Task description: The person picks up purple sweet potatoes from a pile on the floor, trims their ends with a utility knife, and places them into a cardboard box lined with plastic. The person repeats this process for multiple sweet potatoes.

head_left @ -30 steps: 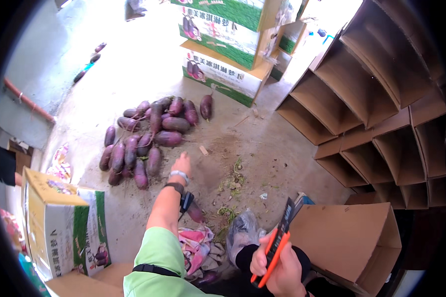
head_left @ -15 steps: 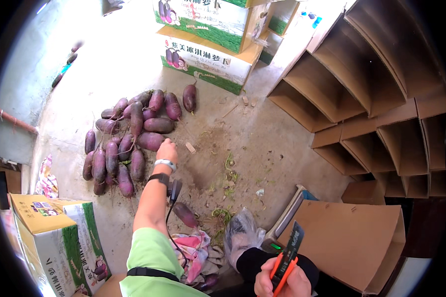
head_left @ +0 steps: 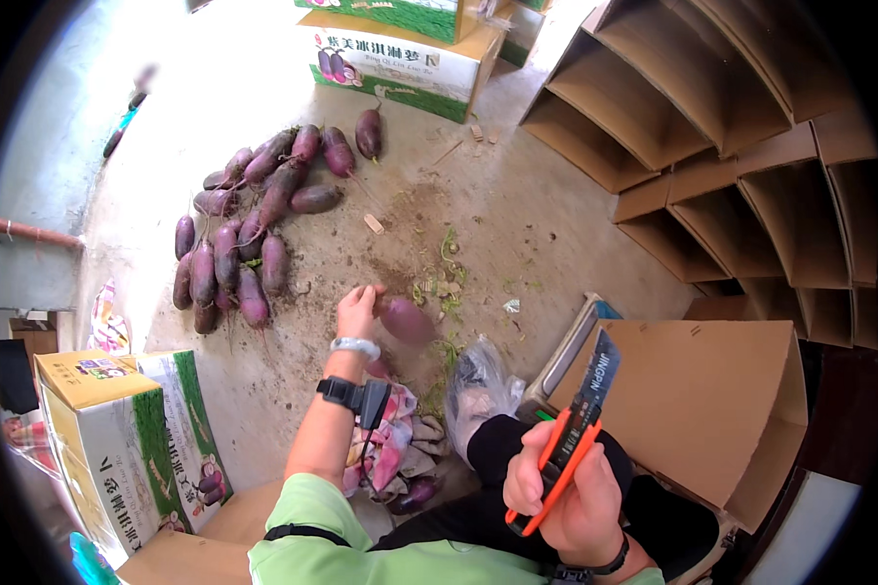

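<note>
My left hand (head_left: 359, 310) is closed at the end of a purple radish (head_left: 408, 321), which is blurred by motion just to its right above the dirt-strewn floor. My right hand (head_left: 578, 492), low in the view, grips an orange-and-black utility knife (head_left: 568, 444) with its broad dark blade pointing up. A pile of long purple radishes (head_left: 226, 255) lies on the floor beyond my left hand. Another radish (head_left: 418, 494) rests by a pink-and-white cloth (head_left: 390, 444) near my legs. One more is mostly hidden behind my left wrist.
Printed cartons (head_left: 390, 66) stand at the back, and another open carton (head_left: 117, 458) is at the lower left. Brown box compartments (head_left: 712, 219) are stacked on the right. A brown carton (head_left: 683, 400) sits beside my right hand. Leaf scraps (head_left: 449, 244) litter the floor.
My left hand has come back from the pile toward me, bringing a radish with it. The knife in my right hand has risen a little, and the view has shifted.
</note>
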The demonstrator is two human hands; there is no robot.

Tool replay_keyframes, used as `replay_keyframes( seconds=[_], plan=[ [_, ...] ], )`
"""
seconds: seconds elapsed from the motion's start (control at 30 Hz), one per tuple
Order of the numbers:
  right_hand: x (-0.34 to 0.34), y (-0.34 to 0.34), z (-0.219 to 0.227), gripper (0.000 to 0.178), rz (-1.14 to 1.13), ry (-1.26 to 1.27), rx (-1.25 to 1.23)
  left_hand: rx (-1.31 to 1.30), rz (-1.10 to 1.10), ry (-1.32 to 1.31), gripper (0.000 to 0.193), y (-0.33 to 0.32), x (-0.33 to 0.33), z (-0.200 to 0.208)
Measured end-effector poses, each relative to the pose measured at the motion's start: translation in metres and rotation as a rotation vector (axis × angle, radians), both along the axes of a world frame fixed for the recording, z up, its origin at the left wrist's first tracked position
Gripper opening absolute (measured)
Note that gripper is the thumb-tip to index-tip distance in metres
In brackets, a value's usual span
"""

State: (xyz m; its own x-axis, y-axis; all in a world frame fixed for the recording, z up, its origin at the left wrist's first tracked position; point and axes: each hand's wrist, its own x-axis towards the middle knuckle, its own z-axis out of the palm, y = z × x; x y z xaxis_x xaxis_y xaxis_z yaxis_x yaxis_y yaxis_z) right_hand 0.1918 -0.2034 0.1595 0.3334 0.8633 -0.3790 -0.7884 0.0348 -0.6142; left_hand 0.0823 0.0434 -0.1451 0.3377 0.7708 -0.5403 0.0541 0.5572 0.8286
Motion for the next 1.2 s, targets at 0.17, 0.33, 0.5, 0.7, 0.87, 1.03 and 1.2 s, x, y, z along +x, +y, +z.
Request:
replay_keyframes(
  seconds=[0.17, 0.33, 0.5, 0.7, 0.87, 1.03, 1.2],
  plan=[
    [0.004, -0.007, -0.002, 0.053, -0.035, 0.038, 0.049, 0.619, -0.015, 0.475, 0.059, -0.002, 0.048, -0.029],
    [0.007, -0.007, 0.002, 0.053, -0.018, -0.015, -0.012, 0.329, -0.004, 0.901, 0.093, -0.023, 0.062, -0.034],
    [0.011, -0.015, -0.002, 0.055, -0.015, 0.022, 0.039, 0.185, -0.009, 0.798, 0.084, -0.016, 0.050, -0.031],
    [0.010, -0.014, 0.001, 0.050, -0.042, 0.003, 0.055, -0.287, 0.182, -0.164, 0.059, -0.032, 0.012, -0.007],
    [0.007, -0.007, 0.003, 0.042, 0.000, -0.215, 0.035, -0.450, 0.281, -0.654, 0.049, -0.056, -0.001, 0.105],
    [-0.007, 0.004, 0.006, 0.033, -0.001, -1.000, 0.008, -0.456, 0.310, -0.930, 0.041, -0.072, -0.013, 0.195],
    [-0.014, 0.012, 0.018, 0.030, 0.078, -1.651, -0.048, -0.342, 0.284, -1.013, 0.044, -0.089, -0.028, 0.241]
  ],
)
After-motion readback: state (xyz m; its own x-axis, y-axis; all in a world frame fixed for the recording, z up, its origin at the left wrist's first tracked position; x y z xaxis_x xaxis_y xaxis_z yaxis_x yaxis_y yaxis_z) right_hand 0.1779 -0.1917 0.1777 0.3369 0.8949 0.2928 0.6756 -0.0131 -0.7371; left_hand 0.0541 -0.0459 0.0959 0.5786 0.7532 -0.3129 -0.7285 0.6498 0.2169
